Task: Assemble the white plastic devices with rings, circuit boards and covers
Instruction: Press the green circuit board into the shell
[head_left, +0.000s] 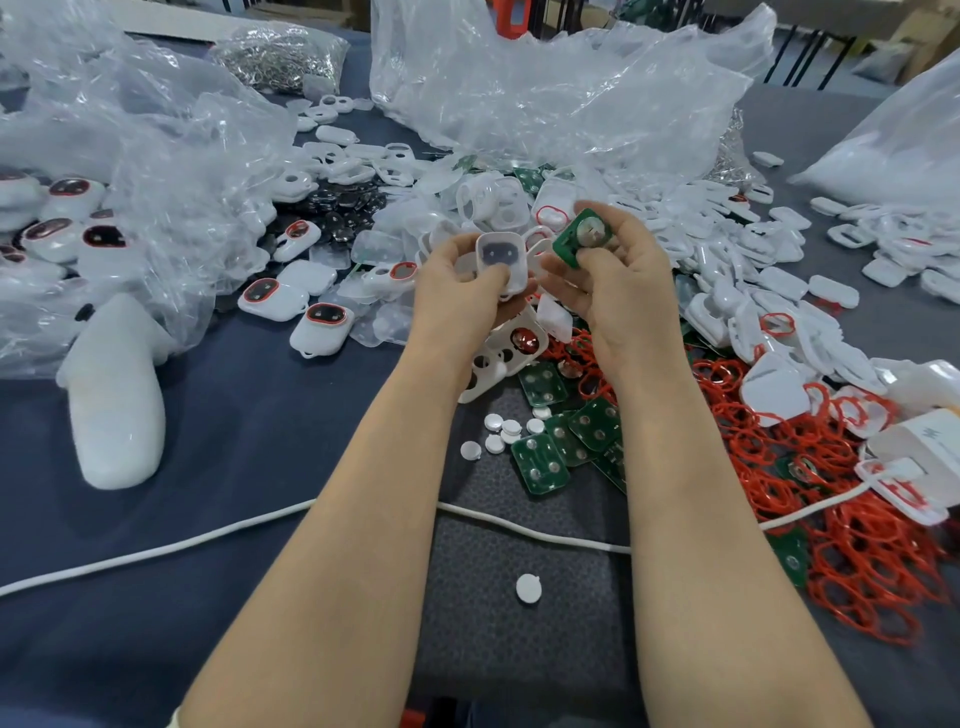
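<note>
- The left hand (462, 283) grips a white housing (500, 257), thumb curled over its lower edge. It is held up over the heap of parts, with a dark window showing in its face.
- The right hand (621, 291) pinches a green circuit board (581, 236) by one end between thumb and fingertips, just beside the housing and not touching it.
- Seating the board looks like the step in hand. The board is tilted, so it could go in crooked or wrong face down, and a cover would then probably not close.
- The pinch is only at the board's edge, so a slip would drop it among the loose boards (548, 457) below, where it would be hard to tell apart.
- Whether a ring already sits in the housing cannot be told. If it were skipped, the unit would likely need reopening.
- Both forearms pass over the white discs (501, 431) and the cable (156, 553), and a careless pull back could scatter the discs.
- The clear bag at left (171, 150) holds finished devices (67, 231) with red-rimmed dark windows, and more lie outside it.
- A small bag at the back (280, 52) holds silvery metal pieces, too small to identify.
- The big crumpled bag (545, 88) has contents that are unclear.
- The red rings (841, 525) lie loose in a heap, in no container.
</note>
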